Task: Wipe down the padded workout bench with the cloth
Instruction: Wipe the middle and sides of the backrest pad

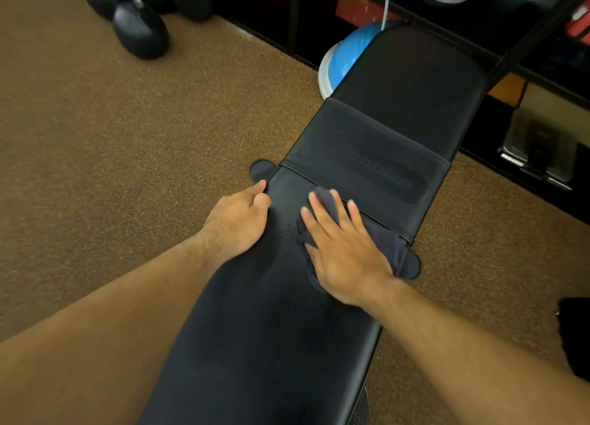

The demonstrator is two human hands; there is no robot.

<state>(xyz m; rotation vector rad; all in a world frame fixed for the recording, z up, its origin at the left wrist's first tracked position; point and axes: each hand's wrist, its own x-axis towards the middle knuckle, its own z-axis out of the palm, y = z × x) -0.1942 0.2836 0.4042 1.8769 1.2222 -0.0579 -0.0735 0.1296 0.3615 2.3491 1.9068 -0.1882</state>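
Note:
A long black padded bench (392,111) runs from the bottom centre up to the right. A dark grey cloth (384,238) lies crumpled on its middle, close to a seam strap across the pad. My right hand (341,249) presses flat on the cloth with fingers spread. My left hand (241,220) grips the bench's left edge, fingers curled over the side and thumb along the rim.
Several black kettlebells (140,30) stand on the brown speckled floor at the top left. A blue balance ball (346,57) sits behind the bench's far end. Dark shelving (542,57) with boxes lines the back right. A black object (574,335) lies at the right edge.

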